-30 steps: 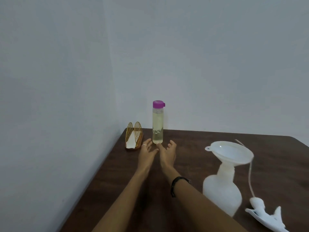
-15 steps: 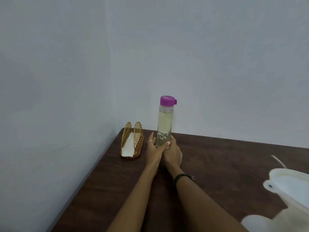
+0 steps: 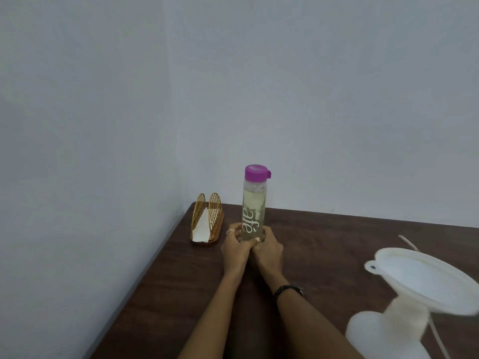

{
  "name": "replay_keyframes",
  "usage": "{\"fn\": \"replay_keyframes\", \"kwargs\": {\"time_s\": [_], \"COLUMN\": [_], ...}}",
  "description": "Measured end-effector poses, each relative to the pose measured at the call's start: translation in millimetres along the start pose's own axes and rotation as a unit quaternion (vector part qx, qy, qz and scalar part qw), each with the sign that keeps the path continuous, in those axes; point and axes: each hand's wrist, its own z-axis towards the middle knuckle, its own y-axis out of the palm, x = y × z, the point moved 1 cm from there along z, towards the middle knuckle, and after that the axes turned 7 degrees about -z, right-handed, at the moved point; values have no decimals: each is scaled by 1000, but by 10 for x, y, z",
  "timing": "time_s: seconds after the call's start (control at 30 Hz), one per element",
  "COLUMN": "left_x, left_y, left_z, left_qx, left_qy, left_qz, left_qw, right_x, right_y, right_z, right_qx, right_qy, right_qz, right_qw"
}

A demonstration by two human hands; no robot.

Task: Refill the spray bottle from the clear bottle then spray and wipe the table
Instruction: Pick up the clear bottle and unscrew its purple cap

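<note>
A tall clear bottle [image 3: 253,206] with a purple cap and pale yellowish liquid stands upright on the dark wooden table [image 3: 337,244]. My left hand [image 3: 234,248] and my right hand [image 3: 268,251] are both wrapped around its base. At the lower right stands the white spray bottle [image 3: 373,332], its top off, with a white funnel [image 3: 425,278] seated in its neck. A thin tube [image 3: 408,240] shows behind the funnel; the spray head is out of view.
A golden wire napkin holder [image 3: 207,221] with a white napkin sits in the table's far left corner, close to my left hand. Pale walls meet the table at the back and on the left.
Both hands reached forward and closed around the clear bottle's base. The view swung left and nearer, so the spray bottle slid toward the lower right edge.
</note>
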Motion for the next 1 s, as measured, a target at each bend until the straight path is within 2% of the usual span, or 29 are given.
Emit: {"fn": "replay_keyframes", "kwargs": {"time_s": [0.23,0.43,0.67,0.9,1.0], "left_x": [144,178,175,119,48], "left_y": [-222,-326,-416,-343,-269], "left_z": [-851,-1587,-2250,-2782,-2907], "left_qx": [1,9,9,-23,-25], "left_qy": [-16,-15,-4,7,14], "left_qz": [29,37,97,98,95], "left_qw": [999,999,995,995,995], "right_x": [17,92,110,236,256], "right_y": [-254,-519,-937,-1356,-1523], "right_z": [-803,-1448,-2108,-2577,-2645], "right_qx": [-15,-58,-94,-102,-132], "right_qy": [-15,-16,-55,-88,-101], "right_qz": [16,-3,-49,-126,-169], "right_qw": [1000,998,993,983,971]}}
